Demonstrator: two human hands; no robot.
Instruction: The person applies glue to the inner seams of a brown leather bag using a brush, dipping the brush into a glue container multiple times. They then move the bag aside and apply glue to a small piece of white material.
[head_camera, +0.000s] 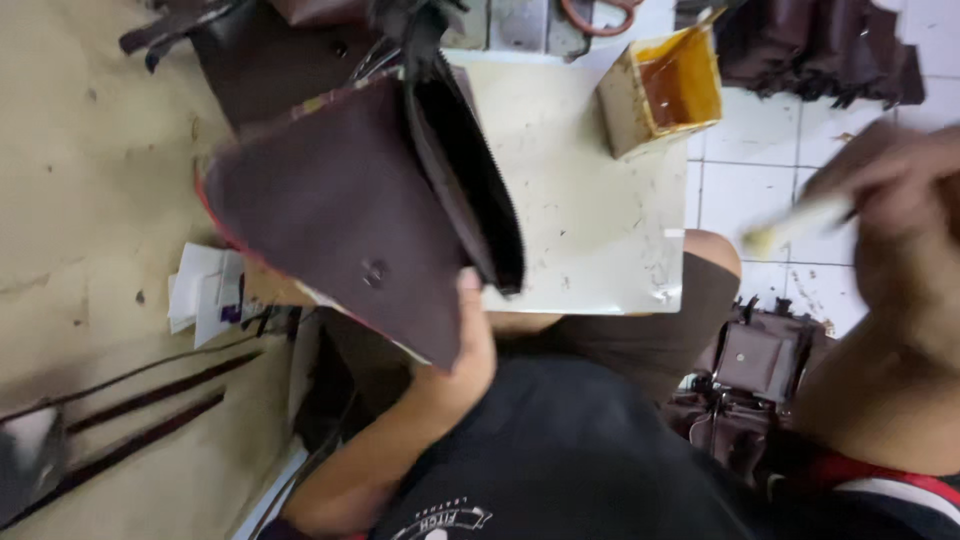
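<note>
I take the pale square work board (585, 190) on the lap as my landmark. My left hand (470, 340) comes up at the board's near-left corner and grips the dark brown leather pouch with a snap stud and an open zip edge (340, 220), thumb on the inside by the zip; the pouch hangs tilted over the board's left half, its mouth turned toward the board's middle. My right hand (900, 200) is off the board's right edge, over the white floor tiles (745, 190), closed around a pale-handled glue brush (795, 225) whose tip points back toward the board (the hand is blurred, so I read the grip only from how the brush sits). On the board's far-right corner stands a small square tub of amber glue (665, 90).

To do this well, I judge that I should keep the pouch mouth spread and steady with the left thumb, carry only a thin load on the brush, and stroke along the edge inside the zip, away from the teeth. Finished brown pouches (755, 370) lie on the floor off the board's near-right corner.
</note>
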